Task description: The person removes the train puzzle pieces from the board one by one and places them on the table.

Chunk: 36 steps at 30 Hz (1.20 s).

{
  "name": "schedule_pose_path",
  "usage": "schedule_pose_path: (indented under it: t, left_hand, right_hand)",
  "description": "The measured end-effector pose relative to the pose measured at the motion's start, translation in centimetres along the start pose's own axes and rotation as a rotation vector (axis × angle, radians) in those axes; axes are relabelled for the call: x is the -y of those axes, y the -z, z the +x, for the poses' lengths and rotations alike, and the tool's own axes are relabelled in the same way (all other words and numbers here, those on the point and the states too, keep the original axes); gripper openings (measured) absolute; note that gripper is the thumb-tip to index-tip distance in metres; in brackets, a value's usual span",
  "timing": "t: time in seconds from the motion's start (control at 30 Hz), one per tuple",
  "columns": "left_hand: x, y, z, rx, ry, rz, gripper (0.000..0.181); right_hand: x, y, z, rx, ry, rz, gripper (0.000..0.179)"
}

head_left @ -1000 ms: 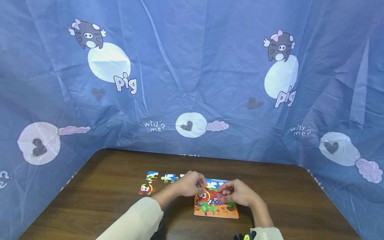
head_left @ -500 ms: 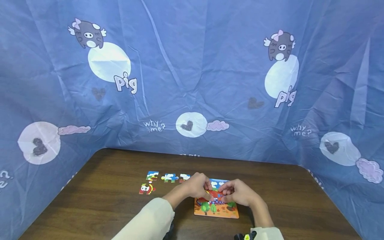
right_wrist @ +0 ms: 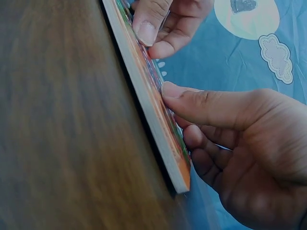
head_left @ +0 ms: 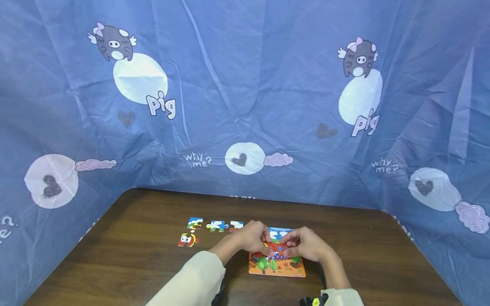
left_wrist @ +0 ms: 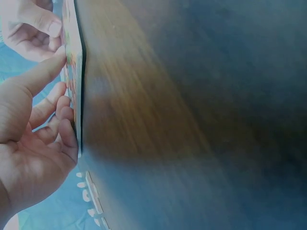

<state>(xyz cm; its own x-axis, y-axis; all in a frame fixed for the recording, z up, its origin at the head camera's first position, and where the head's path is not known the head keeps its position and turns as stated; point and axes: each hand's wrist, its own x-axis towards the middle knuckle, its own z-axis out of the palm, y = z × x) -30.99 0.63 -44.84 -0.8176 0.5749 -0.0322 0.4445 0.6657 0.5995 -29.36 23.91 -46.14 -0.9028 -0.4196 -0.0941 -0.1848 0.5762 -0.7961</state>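
A square picture puzzle board [head_left: 279,269] lies on the wooden table, with a red cartoon figure, green trees and orange ground on it. The left hand [head_left: 252,239] bends over its left and middle part, thumb and fingertips touching the picture. Opposite it, the right hand [head_left: 308,245] rests thumb and fingertips on the board's right side. Seen edge-on in the right wrist view, the board [right_wrist: 158,129] is thick and flat, and the right thumb [right_wrist: 192,103] presses its face. Whether a loose piece lies under the fingertips is hidden.
Left of the board lie several loose jigsaw pieces: a sky piece [head_left: 195,223], a cloud piece [head_left: 217,226], another cloud piece [head_left: 236,225] and one with a red face [head_left: 187,239]. A blue curtain [head_left: 245,106] with pig prints hangs behind the table [head_left: 153,263].
The left hand has slid right across the board, closer to the right hand, and uncovered the cloud piece beside the board. The right hand and board have stayed nearly still.
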Motion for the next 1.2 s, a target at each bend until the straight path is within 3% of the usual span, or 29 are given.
schedule_pose_path:
  t: [0.6, 1.2]
  left_hand:
    - [-0.15, -0.1, 0.01, 0.008, 0.026, -0.004, 0.027]
    - [-0.03, -0.07, -0.15, -0.006, -0.023, 0.024, 0.028]
  right_hand:
    - [-0.23, 0.34, -0.37, -0.072, -0.009, -0.066, 0.022]
    - [-0.25, 0.25, -0.39, -0.075, -0.027, -0.042, 0.021]
